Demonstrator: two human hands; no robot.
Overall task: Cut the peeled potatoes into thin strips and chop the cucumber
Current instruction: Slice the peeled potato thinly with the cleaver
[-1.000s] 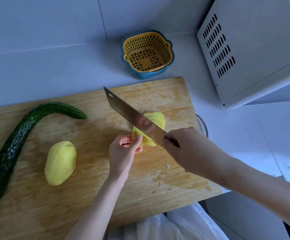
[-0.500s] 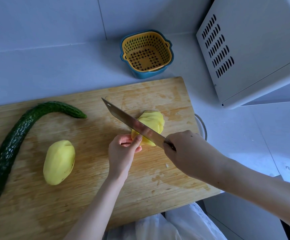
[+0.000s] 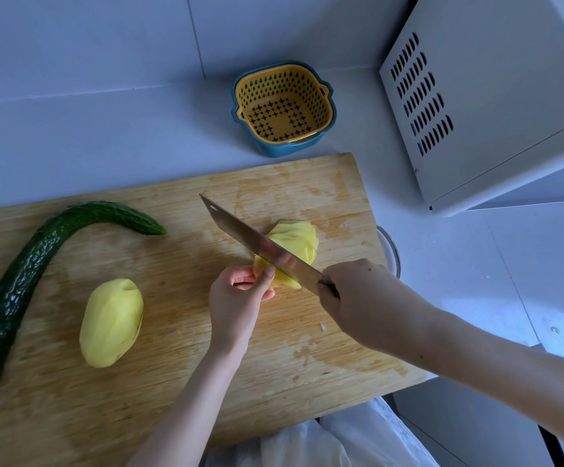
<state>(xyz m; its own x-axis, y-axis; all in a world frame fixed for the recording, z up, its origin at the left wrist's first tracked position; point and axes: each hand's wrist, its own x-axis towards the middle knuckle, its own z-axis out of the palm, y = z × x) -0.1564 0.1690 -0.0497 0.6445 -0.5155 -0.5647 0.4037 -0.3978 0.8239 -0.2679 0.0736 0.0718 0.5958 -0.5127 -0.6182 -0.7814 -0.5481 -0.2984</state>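
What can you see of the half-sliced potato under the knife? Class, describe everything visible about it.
The peeled yellow potato is pale, smooth and partly cut: thin slices fan out beyond the blade, leaning together. It lies on the right half of the wooden cutting board. The left hand pinches its uncut end; the steel cleaver, held by the right hand, crosses it.

One whole potato (image 3: 111, 323) and one sliced potato (image 3: 295, 239), two potatoes together, are lying on one cutting board (image 3: 172, 399). One cucumber (image 3: 21, 284) is lying there too. One knife (image 3: 250, 237) is cutting. One yellow basket (image 3: 282, 106) is sitting in one blue bowl (image 3: 273, 150), and one white appliance (image 3: 509, 96) is standing nearby.
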